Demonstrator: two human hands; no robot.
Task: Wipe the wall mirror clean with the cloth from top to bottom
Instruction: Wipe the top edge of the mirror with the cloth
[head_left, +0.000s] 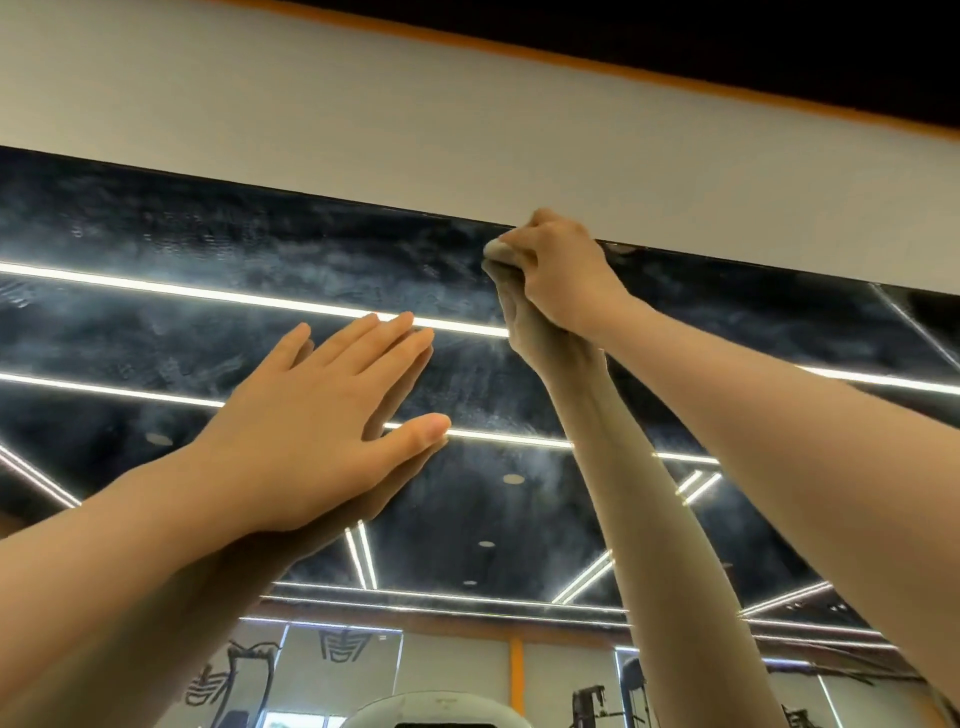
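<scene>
One wall mirror (260, 249), one cloth (497, 251), two hands. The right hand (563, 273) is raised to the mirror's top edge, its fingers (524, 257) curled tight round the balled cloth pressed there. The left hand (317, 426) lies flat on the mirror lower down, fingers straight and spread, holding nothing.

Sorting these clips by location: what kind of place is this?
Probably a gym. The big wall mirror reflects a weight machine, strip ceiling lights and a wall mural.
</scene>
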